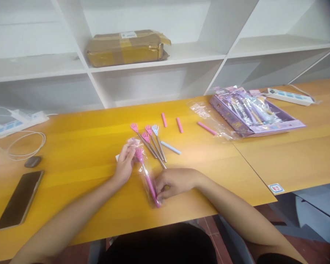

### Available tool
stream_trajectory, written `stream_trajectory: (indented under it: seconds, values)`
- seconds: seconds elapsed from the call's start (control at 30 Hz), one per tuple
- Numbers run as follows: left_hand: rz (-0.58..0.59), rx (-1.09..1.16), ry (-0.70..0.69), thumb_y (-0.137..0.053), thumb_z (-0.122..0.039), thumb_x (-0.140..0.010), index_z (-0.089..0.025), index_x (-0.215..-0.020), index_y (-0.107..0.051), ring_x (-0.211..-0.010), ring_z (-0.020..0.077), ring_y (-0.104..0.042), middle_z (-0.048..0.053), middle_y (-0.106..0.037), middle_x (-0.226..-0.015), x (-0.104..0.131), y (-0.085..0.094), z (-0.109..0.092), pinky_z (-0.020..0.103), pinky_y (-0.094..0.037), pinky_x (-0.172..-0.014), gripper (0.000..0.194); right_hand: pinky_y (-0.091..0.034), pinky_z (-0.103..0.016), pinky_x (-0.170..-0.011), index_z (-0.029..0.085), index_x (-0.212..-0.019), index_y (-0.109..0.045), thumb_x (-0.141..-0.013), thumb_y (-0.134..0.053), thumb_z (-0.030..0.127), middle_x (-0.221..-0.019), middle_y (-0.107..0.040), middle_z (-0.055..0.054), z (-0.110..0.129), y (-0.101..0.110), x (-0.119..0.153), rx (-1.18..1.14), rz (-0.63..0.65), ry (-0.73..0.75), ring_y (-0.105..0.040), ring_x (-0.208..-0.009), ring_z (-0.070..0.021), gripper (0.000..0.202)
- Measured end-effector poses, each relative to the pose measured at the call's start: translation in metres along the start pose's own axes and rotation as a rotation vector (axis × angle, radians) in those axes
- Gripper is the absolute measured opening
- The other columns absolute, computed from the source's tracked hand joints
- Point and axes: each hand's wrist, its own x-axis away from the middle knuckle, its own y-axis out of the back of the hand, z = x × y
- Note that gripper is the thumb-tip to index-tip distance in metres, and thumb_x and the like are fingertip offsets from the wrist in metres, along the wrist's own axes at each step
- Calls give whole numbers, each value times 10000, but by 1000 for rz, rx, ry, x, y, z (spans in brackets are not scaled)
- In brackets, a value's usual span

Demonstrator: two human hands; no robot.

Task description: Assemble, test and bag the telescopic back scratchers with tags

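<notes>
A pink back scratcher (148, 179) with a metal shaft lies inside a clear plastic bag (145, 190). The top of that bag, beside the scratcher's hand-shaped head, is gripped by my left hand (125, 161). Down at the handle end, my right hand (173, 183) has thumb and fingers pinched on the scratcher through or at the bag. Just beyond both hands lie several loose scratcher heads on metal rods, pink ones (145, 137) and a light blue one (155, 130). A light blue handle tube (171, 147) and pink handle tubes (179, 125) are scattered near them.
At the right back, a purple display box (231, 117) holds several bagged items, with loose clear wrappers (220, 126) beside it. Power strips (290, 96) sit at both sides. A phone (19, 200) and a small black case (33, 161) lie left. A taped carton (126, 47) rests on the shelf.
</notes>
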Motion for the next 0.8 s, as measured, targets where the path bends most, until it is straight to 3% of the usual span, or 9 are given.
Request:
stream_trajectory:
  seconds: [0.1,0.2,0.3,0.43,0.53,0.67,0.8]
  values:
    - [-65,116,19,-647,-501,-1033,-298,-1500,-466,-1181,199,-668,74,-673,-1309,-1,-1,-1,319,-559,-966,540,-485,-192,-729,239,-1027,-865,-1044,-691,413,-945,-824,7,3,2,1,12,25,-20,-712,-787,-109,246]
    - [32,91,25,-651,-495,-1037,-340,-1582,-280,-1015,180,-716,77,-704,-1308,2,-2,-5,303,-577,-825,678,-478,-193,-706,244,-1001,-864,-1040,-698,400,-911,-817,13,4,2,2,21,41,-12,-699,-762,-104,231]
    - [130,12,-55,-615,-473,-1068,-341,-1522,-200,-950,170,-740,76,-755,-1265,6,-4,-8,330,-566,-863,629,-479,-203,-695,227,-995,-855,-1023,-720,372,-915,-811,4,1,0,2,42,21,0,-683,-752,-104,200]
    - [156,-19,-85,-576,-468,-1089,-309,-1347,-278,-901,181,-772,19,-774,-1031,8,-7,-8,341,-568,-866,425,-478,-208,-668,200,-979,-821,-1021,-712,345,-877,-788,6,-2,-1,3,105,-45,-11,-669,-733,-101,185]
    - [144,-71,-63,-581,-467,-1082,-290,-1234,-361,-815,174,-746,-35,-710,-878,9,-7,-9,315,-561,-801,320,-489,-216,-655,174,-876,-756,-1074,-629,410,-766,-740,10,-1,-1,0,97,-175,-102,-663,-669,-96,334]
    - [181,-219,-61,-535,-418,-1089,-231,-1086,-577,-870,181,-714,12,-691,-940,8,-6,-16,325,-551,-831,192,-512,-215,-545,167,-945,-680,-1086,-585,490,-722,-690,25,-1,-3,-8,-104,-397,-248,-661,-546,-97,365]
    - [267,-220,-45,-579,-241,-1010,-203,-1067,-671,-1016,207,-701,51,-721,-1054,7,-6,-21,361,-545,-960,115,-546,-223,-497,169,-1011,-649,-1055,-630,496,-754,-692,24,-4,-7,-15,-262,-479,-276,-642,-509,-96,331]
